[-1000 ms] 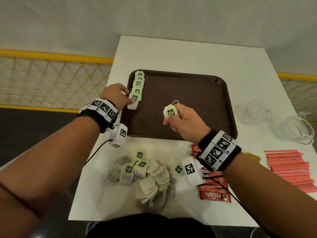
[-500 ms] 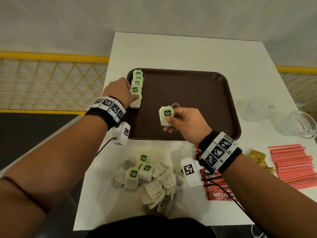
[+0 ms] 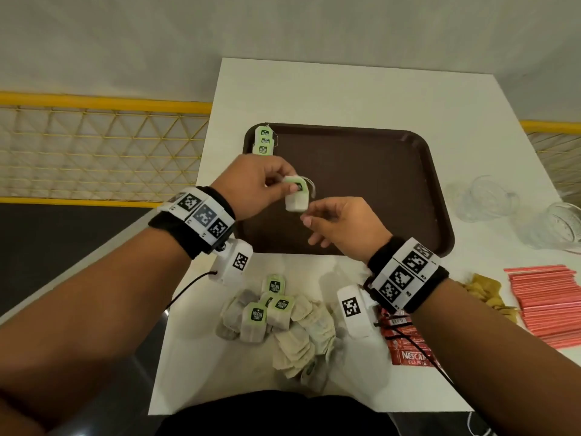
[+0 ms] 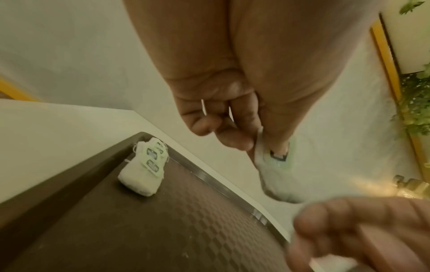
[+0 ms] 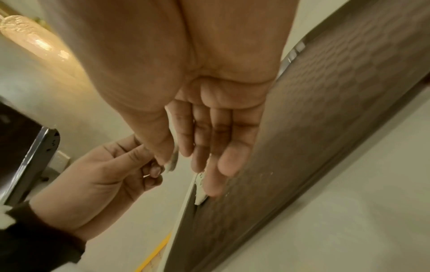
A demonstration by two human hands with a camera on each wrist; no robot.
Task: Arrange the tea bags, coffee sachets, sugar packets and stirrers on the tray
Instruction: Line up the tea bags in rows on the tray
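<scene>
Above the brown tray (image 3: 377, 171) my left hand (image 3: 261, 184) pinches a white tea bag (image 3: 296, 198) by its green tag, and the bag hangs below the fingers; the left wrist view shows the same tea bag (image 4: 277, 176) under the thumb. My right hand (image 3: 336, 221) hovers just right of the bag with relaxed fingers (image 5: 223, 156) and holds nothing. A short row of tea bags (image 3: 264, 141) lies in the tray's far left corner (image 4: 144, 167). A loose heap of tea bags (image 3: 283, 322) sits on the table in front of the tray.
Red coffee sachets (image 3: 408, 347) lie under my right wrist. Yellow packets (image 3: 484, 294) and a stack of red stirrers (image 3: 550, 297) lie at the right. Two clear glass cups (image 3: 484, 196) stand right of the tray. A yellow railing (image 3: 94, 105) runs behind the white table (image 3: 345, 89).
The tea bag passed from my right hand to my left. My left hand came away from the row in the corner toward the tray's middle; my right hand let go and opened.
</scene>
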